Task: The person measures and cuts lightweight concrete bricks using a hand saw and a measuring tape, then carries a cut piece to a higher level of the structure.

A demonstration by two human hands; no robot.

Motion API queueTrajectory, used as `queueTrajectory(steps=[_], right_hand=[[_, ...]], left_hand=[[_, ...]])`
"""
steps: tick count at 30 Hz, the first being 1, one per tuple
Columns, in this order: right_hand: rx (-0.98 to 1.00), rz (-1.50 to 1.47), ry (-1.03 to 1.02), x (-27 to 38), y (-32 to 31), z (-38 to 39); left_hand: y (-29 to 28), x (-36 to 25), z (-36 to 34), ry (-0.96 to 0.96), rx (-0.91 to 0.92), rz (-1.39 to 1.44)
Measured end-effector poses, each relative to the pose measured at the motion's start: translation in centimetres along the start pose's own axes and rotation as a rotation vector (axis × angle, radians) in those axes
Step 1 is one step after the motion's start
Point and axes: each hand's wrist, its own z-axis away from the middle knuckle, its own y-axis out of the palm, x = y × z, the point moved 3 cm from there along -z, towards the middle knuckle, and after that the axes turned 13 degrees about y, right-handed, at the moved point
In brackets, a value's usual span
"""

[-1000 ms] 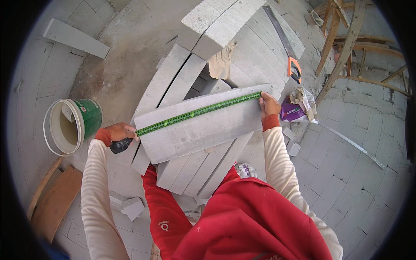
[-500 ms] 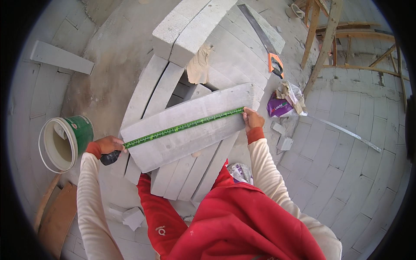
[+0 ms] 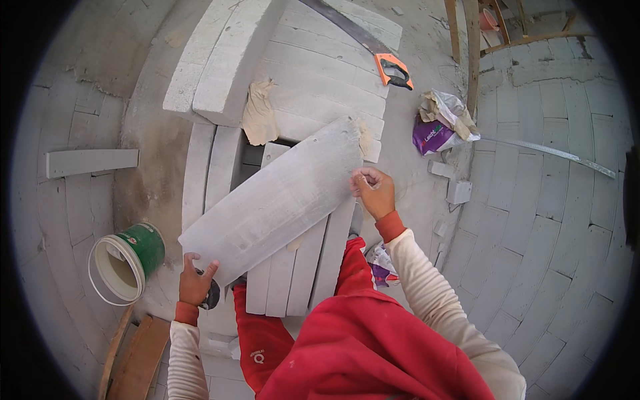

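A pale grey block slab (image 3: 273,200) lies diagonally across a stack of similar blocks (image 3: 293,287). My left hand (image 3: 197,280) is at the slab's lower-left end, holding a black tape measure (image 3: 213,296), with thumb and forefinger at the slab's edge. My right hand (image 3: 372,187) is closed at the slab's right edge, fingers curled against it; whether it grips the edge firmly I cannot tell.
A green bucket (image 3: 140,250) stands at left. A handsaw (image 3: 393,70) lies on blocks at upper right, near thicker blocks (image 3: 227,60) and torn paper (image 3: 257,113). A purple-white bag (image 3: 433,133), offcuts (image 3: 459,192), metal strip (image 3: 547,152) and timber posts (image 3: 472,40) are at right.
The green tape that stretched along the slab is no longer visible. The slab is more steeply angled, its left end nearer me. My left hand has moved down, my right hand slightly leftward.
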Motion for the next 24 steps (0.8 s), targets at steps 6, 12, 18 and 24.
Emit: queueTrajectory(steps=[6, 12, 18, 24], right_hand=[[-0.399, 0.739, -0.426, 6.6, -12.8, -16.6], [-0.388, 1.099, -0.703, 7.9, -13.5, -30.6], [-0.268, 1.343, -0.614, 9.6, -13.8, -32.1], [-0.155, 0.674, -0.718, 11.6, -13.6, -22.0]], left_hand=[[5.4, -8.1, -5.8, -0.001, -0.328, -0.232], [9.0, -12.8, -7.7, 0.189, -0.643, -0.649], [15.4, -23.4, -14.7, 0.375, -0.643, -0.504], [19.4, -28.6, -23.5, 0.167, -0.608, -0.314]])
